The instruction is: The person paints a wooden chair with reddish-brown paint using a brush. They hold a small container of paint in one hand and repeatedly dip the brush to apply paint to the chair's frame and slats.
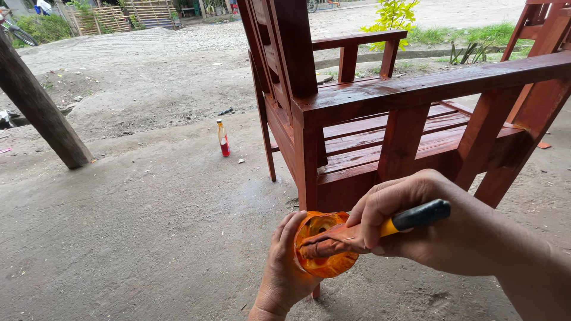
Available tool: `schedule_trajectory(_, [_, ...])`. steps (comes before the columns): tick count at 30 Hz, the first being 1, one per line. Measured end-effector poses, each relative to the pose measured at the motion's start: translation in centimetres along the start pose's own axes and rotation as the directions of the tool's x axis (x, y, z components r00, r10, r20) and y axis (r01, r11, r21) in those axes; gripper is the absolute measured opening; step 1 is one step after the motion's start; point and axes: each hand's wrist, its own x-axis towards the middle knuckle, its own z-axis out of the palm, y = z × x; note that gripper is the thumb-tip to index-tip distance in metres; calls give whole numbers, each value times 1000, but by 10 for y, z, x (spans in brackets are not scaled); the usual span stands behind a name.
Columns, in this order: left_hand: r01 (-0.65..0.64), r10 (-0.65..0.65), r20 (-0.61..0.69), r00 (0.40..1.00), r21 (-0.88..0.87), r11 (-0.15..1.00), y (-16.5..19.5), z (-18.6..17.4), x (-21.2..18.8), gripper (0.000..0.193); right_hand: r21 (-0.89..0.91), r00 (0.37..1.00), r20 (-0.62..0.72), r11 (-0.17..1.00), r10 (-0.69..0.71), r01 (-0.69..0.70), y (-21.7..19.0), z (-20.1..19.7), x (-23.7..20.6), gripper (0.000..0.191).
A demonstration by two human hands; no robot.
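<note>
left hand (284, 267) grips orange cup (324, 244) | right hand (428, 223) grips brush (380, 229) | bottle (223, 138) on ground

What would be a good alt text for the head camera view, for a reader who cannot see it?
A left hand holds a small orange plastic cup while the right hand dips a black-and-yellow-handled brush into it. Just behind stands a glossy red-brown wooden armchair on a grey concrete floor, with a small red bottle beside it.
</note>
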Motion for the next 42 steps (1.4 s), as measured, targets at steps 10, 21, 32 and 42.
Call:
schedule_trajectory(10, [120, -121, 101, 987, 19, 993, -4, 17, -4, 113, -191, 936, 38, 922, 351, -338, 30, 53, 26, 20])
schedule_trajectory(21, [348, -349, 95, 932, 26, 937, 11, 38, 14, 106, -304, 996, -72, 952, -54, 30, 43, 17, -8, 17])
schedule_trajectory(32, [620, -580, 235, 780, -414, 666, 64, 115, 43, 83, -416, 862, -231, 847, -451, 332, 99, -67, -97, 15])
schedule_trajectory(42, [666, -735, -55, 676, -381, 641, 91, 126, 59, 86, -660, 678, -288, 653, -676, 371, 139, -137, -85, 13])
